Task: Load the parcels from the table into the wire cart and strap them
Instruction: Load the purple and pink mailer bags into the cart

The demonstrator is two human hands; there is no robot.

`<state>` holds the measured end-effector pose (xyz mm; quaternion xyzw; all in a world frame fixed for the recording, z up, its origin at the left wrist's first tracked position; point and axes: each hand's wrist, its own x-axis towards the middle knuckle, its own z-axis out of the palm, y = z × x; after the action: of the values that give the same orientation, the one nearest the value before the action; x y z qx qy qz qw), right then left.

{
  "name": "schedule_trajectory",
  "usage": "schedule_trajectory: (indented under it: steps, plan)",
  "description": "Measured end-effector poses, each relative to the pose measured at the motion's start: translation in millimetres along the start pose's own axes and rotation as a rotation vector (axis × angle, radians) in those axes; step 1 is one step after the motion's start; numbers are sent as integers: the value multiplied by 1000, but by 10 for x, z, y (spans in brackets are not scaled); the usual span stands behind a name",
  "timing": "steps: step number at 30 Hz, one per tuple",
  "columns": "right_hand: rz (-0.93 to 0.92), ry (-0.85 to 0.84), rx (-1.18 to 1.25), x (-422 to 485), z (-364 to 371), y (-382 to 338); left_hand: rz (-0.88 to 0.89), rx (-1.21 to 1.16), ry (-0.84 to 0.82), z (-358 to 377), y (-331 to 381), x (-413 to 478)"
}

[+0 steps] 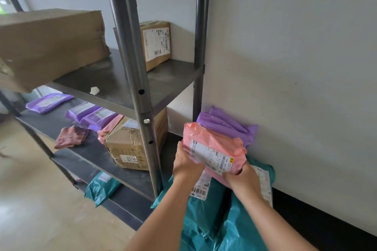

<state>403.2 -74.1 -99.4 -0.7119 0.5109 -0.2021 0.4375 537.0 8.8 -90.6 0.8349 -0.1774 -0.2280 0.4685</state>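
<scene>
I hold a pink plastic mailer parcel (214, 144) with a white shipping label in both hands. My left hand (186, 162) grips its left end and my right hand (240, 177) grips its lower right end. The parcel hovers over a pile against the wall: purple mailers (228, 124) behind it and large teal mailers (216, 218) with labels below it. No wire cart or strap is in view.
A metal shelf rack (134, 79) stands to the left. A big cardboard box (49, 45) and a small labelled box (156, 44) sit on its upper shelf. The middle shelf holds purple mailers (91, 115), a taped box (130, 144) and a reddish cloth (71, 136). One teal mailer (102, 187) lies lower.
</scene>
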Motion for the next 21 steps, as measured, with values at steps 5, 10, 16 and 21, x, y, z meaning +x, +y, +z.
schedule_trajectory:
  steps: [5, 10, 16, 21]
  plan:
    - [57, 26, 7, -21, 57, 35, 19, -54, 7, 66, -145, 22]
    - [92, 70, 26, -72, 89, 40, 27, -9, -32, 51, -208, 86]
    - [117, 107, 140, -132, 0, -23, 103, 87, -82, -10, -144, 29]
    - [136, 65, 252, -262, -164, -32, 87, 94, -63, 12, -115, -105]
